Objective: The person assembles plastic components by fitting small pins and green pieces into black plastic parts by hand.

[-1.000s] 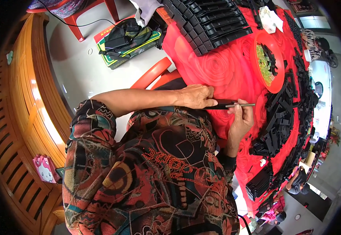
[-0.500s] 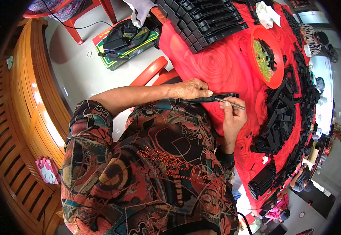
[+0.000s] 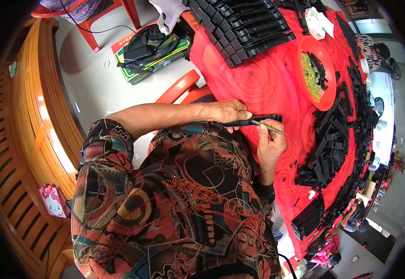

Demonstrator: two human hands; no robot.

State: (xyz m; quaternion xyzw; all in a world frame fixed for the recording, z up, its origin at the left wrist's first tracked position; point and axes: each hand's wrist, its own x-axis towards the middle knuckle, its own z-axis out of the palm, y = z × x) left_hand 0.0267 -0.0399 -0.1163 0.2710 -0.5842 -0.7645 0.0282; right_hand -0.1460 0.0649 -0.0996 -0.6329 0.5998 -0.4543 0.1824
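My left hand (image 3: 230,111) is closed on a long black plastic strip (image 3: 245,123), which lies along the table's near edge above my lap. Its thumb rests on the upper side, and a bit of fingertip shows below. In a pen grip, my right hand (image 3: 271,144) holds a slim metallic rod-shaped tool (image 3: 272,129). The tool's tip meets the strip just right of my left thumb, touching it or very close. Exactly what the tip does there is too small to make out.
A red bowl (image 3: 329,95) with yellow-green bits and small black parts stands beyond my hands. Black plastic pieces (image 3: 330,146) lie heaped on the right of the red tablecloth (image 3: 251,79). Stacked black trays (image 3: 244,35) stand at the far side. A red chair (image 3: 184,86) adjoins the table.
My right hand and its tool have shifted slightly left and down along the strip. My left hand still grips the strip, moved only a little with the view.
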